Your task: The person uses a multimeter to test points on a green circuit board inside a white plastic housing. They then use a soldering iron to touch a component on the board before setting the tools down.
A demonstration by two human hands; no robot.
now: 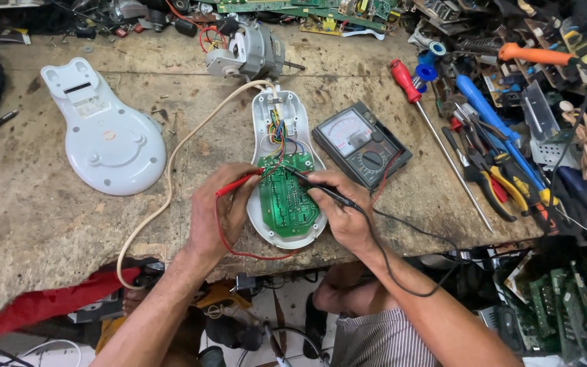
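A green circuit board (285,198) lies in an opened white plastic housing (263,115) on the worn workbench. My left hand (215,211) holds a red test probe (238,183) whose tip touches the board's upper left edge. My right hand (343,212) holds a black test probe (317,189) with its tip on the board's upper right. Red and black leads run from the probes toward an analogue multimeter (361,144) just right of the housing. Coloured wires connect the board to the housing's narrow end.
A white housing cover (103,132) lies at the left. A small electric motor (247,53) sits behind, with a cream cable (171,183) looping to the bench edge. Screwdrivers (436,139), pliers (494,183) and clutter fill the right side. Circuit boards line the back.
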